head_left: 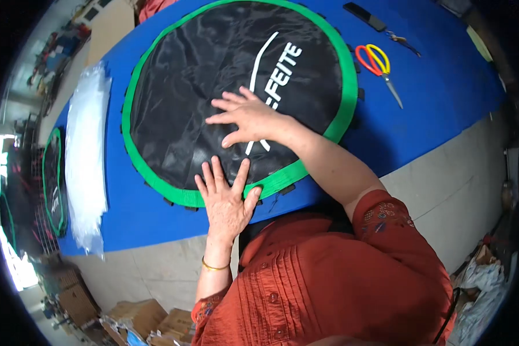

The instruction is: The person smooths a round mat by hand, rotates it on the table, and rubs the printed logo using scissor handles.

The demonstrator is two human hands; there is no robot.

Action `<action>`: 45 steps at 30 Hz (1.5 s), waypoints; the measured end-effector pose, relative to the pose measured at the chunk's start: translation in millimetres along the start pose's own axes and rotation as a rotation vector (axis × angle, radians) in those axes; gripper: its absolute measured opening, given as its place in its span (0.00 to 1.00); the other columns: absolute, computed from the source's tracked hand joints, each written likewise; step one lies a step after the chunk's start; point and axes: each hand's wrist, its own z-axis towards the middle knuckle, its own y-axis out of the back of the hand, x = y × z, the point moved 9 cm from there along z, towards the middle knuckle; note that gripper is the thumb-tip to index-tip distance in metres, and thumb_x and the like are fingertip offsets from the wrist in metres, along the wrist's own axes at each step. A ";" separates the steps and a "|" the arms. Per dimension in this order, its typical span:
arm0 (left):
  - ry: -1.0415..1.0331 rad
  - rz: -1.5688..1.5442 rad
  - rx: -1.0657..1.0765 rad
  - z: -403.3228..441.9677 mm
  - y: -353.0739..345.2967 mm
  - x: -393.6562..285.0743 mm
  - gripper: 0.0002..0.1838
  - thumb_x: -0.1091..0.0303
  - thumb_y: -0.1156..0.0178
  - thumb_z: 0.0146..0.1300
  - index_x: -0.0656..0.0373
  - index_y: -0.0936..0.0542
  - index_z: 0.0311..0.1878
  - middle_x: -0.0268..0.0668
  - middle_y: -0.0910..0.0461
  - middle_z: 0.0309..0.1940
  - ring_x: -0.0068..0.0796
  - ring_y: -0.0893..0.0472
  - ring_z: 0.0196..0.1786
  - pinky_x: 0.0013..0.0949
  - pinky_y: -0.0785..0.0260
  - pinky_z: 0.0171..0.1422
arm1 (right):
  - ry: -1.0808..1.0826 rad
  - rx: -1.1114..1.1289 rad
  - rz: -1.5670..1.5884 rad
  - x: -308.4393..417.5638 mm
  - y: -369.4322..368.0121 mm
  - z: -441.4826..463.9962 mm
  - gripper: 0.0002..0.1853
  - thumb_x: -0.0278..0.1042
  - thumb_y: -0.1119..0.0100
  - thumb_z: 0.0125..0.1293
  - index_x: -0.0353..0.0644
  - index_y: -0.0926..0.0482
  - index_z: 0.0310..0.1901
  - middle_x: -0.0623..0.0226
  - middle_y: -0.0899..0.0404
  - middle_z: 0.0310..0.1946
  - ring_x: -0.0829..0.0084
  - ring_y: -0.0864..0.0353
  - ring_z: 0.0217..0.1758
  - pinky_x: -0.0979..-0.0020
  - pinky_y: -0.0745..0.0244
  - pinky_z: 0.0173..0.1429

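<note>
A round black mesh sheet (184,92) with a green stitched border and white lettering lies flat before me, short dark tabs showing around its rim. My left hand (225,199) rests on its near edge, fingers spread across the green band and the black mesh. Further in, my right hand (248,118) is laid over the mesh with its fingers apart, covering part of the white print. Neither hand grips anything.
Scissors (380,69) with red and yellow handles lie right of the sheet, near a dark narrow object (364,16). A stack of clear plastic bags (86,155) lies left on the blue table (438,86). Cardboard boxes (138,317) sit on the floor.
</note>
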 end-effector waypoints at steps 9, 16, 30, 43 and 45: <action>-0.013 0.001 -0.045 -3.4 -1.9 2.4 0.37 0.32 0.43 0.78 0.31 0.28 0.85 0.66 0.45 0.86 0.76 0.47 0.87 0.77 0.57 0.87 | -0.096 -0.448 -0.173 -49.3 122.3 -90.7 0.29 0.49 0.28 0.70 0.46 0.17 0.69 0.54 0.16 0.68 0.53 0.21 0.75 0.47 0.29 0.73; -0.023 0.002 -0.071 -4.4 -1.0 0.9 0.36 0.35 0.42 0.79 0.35 0.29 0.85 0.65 0.45 0.87 0.75 0.47 0.87 0.76 0.59 0.88 | -0.738 -0.594 -0.544 -182.6 227.1 -243.6 0.30 0.43 0.31 0.72 0.39 0.20 0.72 0.48 0.17 0.69 0.47 0.18 0.72 0.49 0.23 0.76; -0.003 -0.059 -0.090 -3.1 5.1 1.7 0.37 0.39 0.35 0.74 0.34 0.27 0.84 0.66 0.43 0.85 0.75 0.45 0.87 0.76 0.57 0.88 | -1.008 -0.332 -0.468 -262.4 221.5 -262.2 0.27 0.46 0.37 0.76 0.45 0.20 0.72 0.42 0.13 0.61 0.40 0.15 0.66 0.42 0.20 0.69; -0.001 -0.097 -0.097 -4.1 3.3 4.8 0.38 0.35 0.37 0.75 0.35 0.27 0.84 0.67 0.43 0.85 0.75 0.46 0.87 0.77 0.58 0.87 | -0.890 -0.250 -0.664 -241.9 216.8 -276.7 0.22 0.30 0.37 0.73 0.40 0.20 0.67 0.42 0.12 0.51 0.41 0.11 0.55 0.44 0.16 0.61; 0.000 -0.093 -0.096 -3.9 5.0 5.1 0.38 0.36 0.37 0.74 0.35 0.27 0.84 0.67 0.43 0.85 0.75 0.45 0.87 0.77 0.58 0.87 | -0.899 -0.188 -0.775 -246.3 212.8 -272.8 0.19 0.26 0.40 0.73 0.38 0.19 0.64 0.42 0.12 0.47 0.41 0.11 0.52 0.43 0.15 0.57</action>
